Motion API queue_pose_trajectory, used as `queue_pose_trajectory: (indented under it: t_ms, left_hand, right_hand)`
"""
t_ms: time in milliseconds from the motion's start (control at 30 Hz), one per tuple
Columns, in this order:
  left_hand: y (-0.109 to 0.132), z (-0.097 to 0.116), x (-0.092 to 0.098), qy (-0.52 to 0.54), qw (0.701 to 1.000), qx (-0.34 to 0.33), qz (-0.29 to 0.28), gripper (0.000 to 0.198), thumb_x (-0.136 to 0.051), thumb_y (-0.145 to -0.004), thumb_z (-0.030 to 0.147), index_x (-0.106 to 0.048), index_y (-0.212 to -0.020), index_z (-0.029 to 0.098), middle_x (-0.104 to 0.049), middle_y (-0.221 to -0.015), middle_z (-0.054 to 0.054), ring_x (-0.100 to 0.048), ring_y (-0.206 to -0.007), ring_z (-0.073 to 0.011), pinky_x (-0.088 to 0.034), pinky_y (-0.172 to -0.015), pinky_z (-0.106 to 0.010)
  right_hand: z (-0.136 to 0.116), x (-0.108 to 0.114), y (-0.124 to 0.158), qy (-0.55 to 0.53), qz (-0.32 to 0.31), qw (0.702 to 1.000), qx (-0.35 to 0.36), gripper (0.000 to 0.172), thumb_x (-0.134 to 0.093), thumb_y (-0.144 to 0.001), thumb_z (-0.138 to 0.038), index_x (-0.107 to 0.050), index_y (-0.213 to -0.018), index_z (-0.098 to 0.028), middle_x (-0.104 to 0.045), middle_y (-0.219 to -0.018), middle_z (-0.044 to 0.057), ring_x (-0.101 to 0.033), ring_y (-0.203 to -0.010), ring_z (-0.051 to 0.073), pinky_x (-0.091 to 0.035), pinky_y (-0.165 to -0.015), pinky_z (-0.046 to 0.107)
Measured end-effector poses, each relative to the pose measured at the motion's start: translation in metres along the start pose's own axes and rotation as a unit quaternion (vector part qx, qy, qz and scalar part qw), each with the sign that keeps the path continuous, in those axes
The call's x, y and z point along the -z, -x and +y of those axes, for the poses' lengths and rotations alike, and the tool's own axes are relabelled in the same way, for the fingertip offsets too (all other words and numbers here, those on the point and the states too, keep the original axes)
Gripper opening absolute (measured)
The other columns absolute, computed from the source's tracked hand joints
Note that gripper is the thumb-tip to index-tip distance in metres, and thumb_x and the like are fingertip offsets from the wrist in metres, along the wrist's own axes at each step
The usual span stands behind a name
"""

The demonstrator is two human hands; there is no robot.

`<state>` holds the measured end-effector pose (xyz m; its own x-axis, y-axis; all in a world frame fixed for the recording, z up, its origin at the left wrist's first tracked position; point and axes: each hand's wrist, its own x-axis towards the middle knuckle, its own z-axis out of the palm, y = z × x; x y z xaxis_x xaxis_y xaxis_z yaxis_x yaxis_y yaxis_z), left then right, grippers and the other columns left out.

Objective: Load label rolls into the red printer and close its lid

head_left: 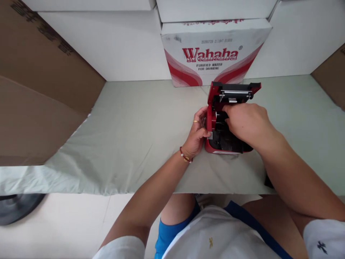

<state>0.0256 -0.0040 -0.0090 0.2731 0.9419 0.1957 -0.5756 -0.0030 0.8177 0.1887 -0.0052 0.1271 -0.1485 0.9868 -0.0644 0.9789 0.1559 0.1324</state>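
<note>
A red and black printer [209, 146], apparently a small label or receipt printer, stands on the cloth with its lid [237, 87] raised toward the back. A black roller and metal bar show on the lid's underside. At the printer's left wall is my left hand [198, 133], thumb on the near left edge and fingers curled along the outside. My right hand [246, 122] reaches over the right side into the black inner compartment [225, 141]. Its fingers are bent together near a dark cylindrical part [221, 117]; whatever they grip is mostly hidden.
A white and red Wahaha water carton [210, 54] stands right behind the printer, against large white boxes [129, 46]. Brown cardboard [40, 108] rises on the left and more [332, 75] on the right. The pale green cloth [134, 118] ends at the near table edge.
</note>
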Motion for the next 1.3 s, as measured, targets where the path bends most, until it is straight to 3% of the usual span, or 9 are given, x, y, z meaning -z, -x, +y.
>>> queue_pose_trajectory:
  t_ms: [133,233,467,700,767,900,1000,1133,1300]
  left_hand:
    - [0.000,-0.002,0.001,-0.010,1.000,-0.005,-0.013,0.085,-0.086,-0.072,0.046,-0.054,-0.150,0.037,-0.052,-0.169,-0.002,-0.034,-0.168,-0.0350,-0.026,-0.138,-0.050]
    - [0.001,-0.001,0.001,-0.010,1.000,-0.009,-0.019,0.085,-0.087,-0.073,0.046,-0.053,-0.151,0.037,-0.052,-0.169,-0.002,-0.035,-0.166,-0.0344,-0.028,-0.137,-0.049]
    - [0.001,-0.001,0.003,-0.018,0.999,-0.024,-0.021,0.083,-0.088,-0.075,0.050,-0.056,-0.150,0.035,-0.053,-0.169,-0.004,-0.041,-0.163,-0.0346,-0.034,-0.136,-0.050]
    - [0.014,0.001,0.000,-0.149,0.983,-0.105,-0.013,0.072,-0.073,-0.092,0.064,-0.052,-0.156,0.037,-0.051,-0.168,-0.005,-0.048,-0.158,-0.0327,-0.042,-0.130,-0.050]
    - [0.023,0.008,-0.005,-0.277,0.942,-0.187,0.015,0.065,-0.063,-0.101,0.060,-0.051,-0.158,0.035,-0.049,-0.168,-0.008,-0.044,-0.160,-0.0328,-0.039,-0.132,-0.053]
    - [0.044,0.025,-0.020,-0.489,0.770,-0.410,0.002,0.052,-0.060,-0.103,0.048,-0.061,-0.150,0.027,-0.065,-0.141,-0.011,-0.054,-0.148,-0.0319,-0.041,-0.130,-0.054]
    - [0.053,0.029,-0.032,-0.546,0.691,-0.473,-0.031,0.039,-0.060,-0.100,0.037,-0.071,-0.136,0.027,-0.073,-0.116,-0.007,-0.065,-0.129,-0.0263,-0.045,-0.123,-0.047]
    - [0.054,0.026,-0.039,-0.579,0.666,-0.469,-0.034,0.033,-0.064,-0.091,0.023,-0.073,-0.122,0.033,-0.077,-0.097,0.000,-0.069,-0.109,-0.0216,-0.048,-0.114,-0.043]
    - [0.052,0.025,-0.038,-0.578,0.668,-0.467,-0.034,0.028,-0.067,-0.090,0.019,-0.074,-0.115,0.029,-0.076,-0.095,-0.002,-0.068,-0.110,-0.0218,-0.050,-0.112,-0.043]
  right_hand:
    - [0.002,-0.007,-0.012,-0.034,0.006,0.999,-0.004,0.036,-0.064,-0.093,-0.019,-0.082,-0.123,-0.026,-0.085,-0.100,0.015,-0.078,-0.086,0.036,-0.052,-0.068,0.043]
    - [0.015,-0.010,-0.005,-0.109,0.041,0.991,0.072,0.032,-0.067,-0.097,-0.027,-0.081,-0.125,-0.027,-0.086,-0.112,0.011,-0.080,-0.096,0.034,-0.059,-0.078,0.046]
    - [0.031,-0.017,0.079,-0.324,0.222,0.897,0.204,0.018,-0.067,-0.106,-0.020,-0.080,-0.117,-0.026,-0.085,-0.122,0.004,-0.081,-0.110,0.024,-0.064,-0.099,0.040]
    - [0.028,-0.057,0.121,-0.284,0.262,0.890,0.243,0.045,-0.071,-0.102,-0.009,-0.070,-0.145,-0.021,-0.077,-0.146,0.012,-0.066,-0.147,0.032,-0.054,-0.123,0.056]
    - [0.029,-0.065,0.120,-0.286,0.269,0.888,0.241,0.046,-0.071,-0.102,-0.010,-0.068,-0.147,-0.021,-0.076,-0.148,0.013,-0.064,-0.148,0.031,-0.052,-0.124,0.057]
    - [0.030,-0.069,0.117,-0.295,0.261,0.887,0.240,0.044,-0.070,-0.104,-0.013,-0.068,-0.147,-0.023,-0.075,-0.151,0.012,-0.063,-0.150,0.029,-0.048,-0.128,0.055]
    - [0.033,-0.062,0.117,-0.320,0.242,0.882,0.247,0.038,-0.069,-0.106,-0.015,-0.072,-0.142,-0.025,-0.076,-0.149,0.009,-0.064,-0.149,0.028,-0.046,-0.130,0.054]
    - [0.041,-0.047,0.104,-0.439,0.237,0.847,0.183,0.030,-0.065,-0.110,-0.023,-0.076,-0.137,-0.032,-0.079,-0.144,0.004,-0.070,-0.141,0.025,-0.053,-0.124,0.048]
    - [0.061,-0.052,0.038,-0.543,0.337,0.769,0.007,0.041,-0.059,-0.113,-0.050,-0.067,-0.151,-0.036,-0.070,-0.157,0.005,-0.066,-0.146,0.028,-0.056,-0.121,0.051]
